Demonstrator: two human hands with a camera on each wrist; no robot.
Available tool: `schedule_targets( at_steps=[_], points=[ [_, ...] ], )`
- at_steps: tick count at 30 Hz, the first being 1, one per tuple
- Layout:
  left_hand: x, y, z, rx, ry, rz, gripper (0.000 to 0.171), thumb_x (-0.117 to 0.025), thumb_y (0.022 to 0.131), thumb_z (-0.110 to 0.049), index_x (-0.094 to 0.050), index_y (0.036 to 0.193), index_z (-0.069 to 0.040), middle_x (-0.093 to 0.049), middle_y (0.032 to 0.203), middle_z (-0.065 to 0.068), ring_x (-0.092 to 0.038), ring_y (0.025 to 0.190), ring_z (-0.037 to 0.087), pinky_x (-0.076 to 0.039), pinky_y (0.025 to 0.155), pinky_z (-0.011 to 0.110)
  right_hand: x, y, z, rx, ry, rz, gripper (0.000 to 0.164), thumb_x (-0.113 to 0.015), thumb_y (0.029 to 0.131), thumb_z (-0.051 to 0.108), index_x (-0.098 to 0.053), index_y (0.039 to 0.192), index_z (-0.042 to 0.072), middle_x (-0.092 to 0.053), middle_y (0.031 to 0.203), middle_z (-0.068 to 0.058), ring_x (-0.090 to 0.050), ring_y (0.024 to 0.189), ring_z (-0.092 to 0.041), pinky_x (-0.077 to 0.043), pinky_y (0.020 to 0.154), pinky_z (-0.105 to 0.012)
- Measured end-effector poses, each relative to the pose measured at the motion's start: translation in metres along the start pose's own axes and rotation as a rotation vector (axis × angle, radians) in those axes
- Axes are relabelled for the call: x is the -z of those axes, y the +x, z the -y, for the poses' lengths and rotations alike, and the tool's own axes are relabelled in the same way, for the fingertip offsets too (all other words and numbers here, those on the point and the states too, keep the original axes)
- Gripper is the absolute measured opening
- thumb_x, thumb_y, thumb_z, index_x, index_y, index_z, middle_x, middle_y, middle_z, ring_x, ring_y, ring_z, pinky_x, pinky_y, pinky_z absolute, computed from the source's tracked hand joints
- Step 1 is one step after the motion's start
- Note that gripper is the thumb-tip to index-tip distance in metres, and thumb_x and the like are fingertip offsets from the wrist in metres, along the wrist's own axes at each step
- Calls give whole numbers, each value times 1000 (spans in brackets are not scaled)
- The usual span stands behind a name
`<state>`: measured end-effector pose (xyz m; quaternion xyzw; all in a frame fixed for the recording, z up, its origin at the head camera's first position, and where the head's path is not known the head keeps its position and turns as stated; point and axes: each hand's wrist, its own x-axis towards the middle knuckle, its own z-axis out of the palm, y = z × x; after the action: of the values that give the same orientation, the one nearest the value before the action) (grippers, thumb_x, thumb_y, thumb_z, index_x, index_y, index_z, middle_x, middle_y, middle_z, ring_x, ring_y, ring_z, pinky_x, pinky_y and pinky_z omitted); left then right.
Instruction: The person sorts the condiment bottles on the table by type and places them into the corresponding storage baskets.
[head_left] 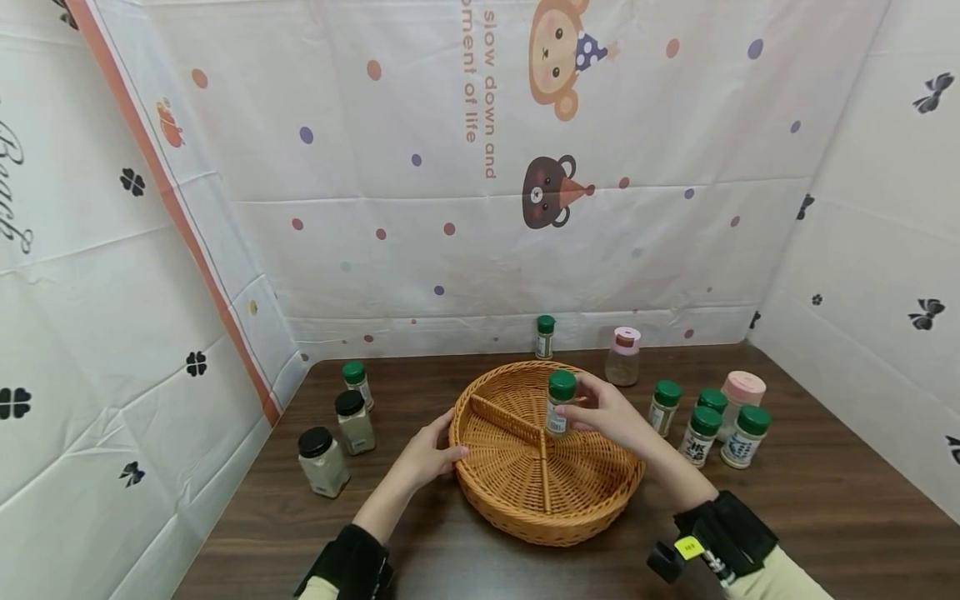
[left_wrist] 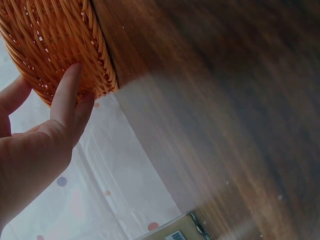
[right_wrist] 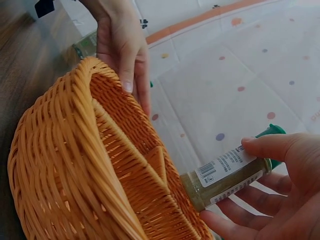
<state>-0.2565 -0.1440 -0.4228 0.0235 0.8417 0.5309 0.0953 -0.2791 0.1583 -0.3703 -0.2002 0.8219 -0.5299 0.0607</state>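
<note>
A round wicker basket (head_left: pixel 517 527) with dividers making three compartments sits on the table. My left hand (head_left: pixel 426 457) holds its left rim, thumb over the edge and fingers along the outer wall (left_wrist: pixel 45 55). Between thumb and fingers of my right hand (head_left: pixel 611 414) is an upright clear spice jar (right_wrist: pixel 227 172) with a green cap (head_left: pixel 562 384), a white label and brownish contents. In the head view that jar overlaps the basket's interior near where the dividers meet. The right wrist view has its base close to the basket's rim (right_wrist: pixel 87 75).
On the left stand two black-capped jars (head_left: pixel 324 467) and a green-capped jar (head_left: pixel 357 382). Behind the basket are a small green-capped jar (head_left: pixel 545 340) and a pink-lidded jar (head_left: pixel 623 360). Several green-capped jars (head_left: pixel 741 442) cluster on the right around another pink-lidded jar (head_left: pixel 742 392). Cloth walls (head_left: pixel 420 250) enclose the table.
</note>
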Motion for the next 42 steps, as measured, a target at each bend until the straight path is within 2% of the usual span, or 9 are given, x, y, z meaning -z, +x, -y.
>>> schedule_targets(
  at_steps=[8, 16, 25, 37, 42],
  points=[
    [0, 0, 1, 11, 6, -4, 72, -67, 95, -9, -30, 157, -10, -24, 159, 33, -64, 119, 37, -62, 83, 37, -6, 5, -4, -3, -20, -23, 49, -66, 97, 21, -50, 136, -3, -59, 128, -26, -64, 117, -36, -62, 87, -42],
    [0, -1, 2, 15, 9, -6, 72, -67, 95, -10, -31, 157, -10, -24, 159, 33, -64, 119, 38, -62, 84, 38, -12, 10, -5, -15, 20, -2, 49, -64, 98, 16, -47, 138, -7, -55, 133, -31, -58, 123, -44, -60, 90, -45],
    [1, -2, 2, 3, 19, -8, 72, -67, 95, -10, -30, 157, -9, -26, 159, 33, -64, 118, 37, -62, 84, 39, -17, 12, -7, -24, -1, -15, 46, -65, 97, 16, -49, 134, -6, -57, 131, -29, -59, 122, -43, -61, 89, -43],
    [1, 0, 1, -11, 15, -2, 71, -65, 96, -9, -29, 157, -8, -28, 158, 31, -64, 119, 37, -62, 83, 38, -18, 21, -6, -30, -16, -11, 46, -64, 98, 20, -50, 136, -3, -57, 133, -27, -57, 126, -43, -59, 92, -45],
    [0, 0, 1, -7, 16, -3, 70, -65, 96, -9, -30, 157, -8, -27, 159, 31, -64, 119, 37, -62, 83, 38, -20, 27, -7, -37, -18, -26, 49, -64, 98, 19, -48, 138, -5, -56, 134, -29, -57, 124, -44, -60, 90, -44]
  ],
)
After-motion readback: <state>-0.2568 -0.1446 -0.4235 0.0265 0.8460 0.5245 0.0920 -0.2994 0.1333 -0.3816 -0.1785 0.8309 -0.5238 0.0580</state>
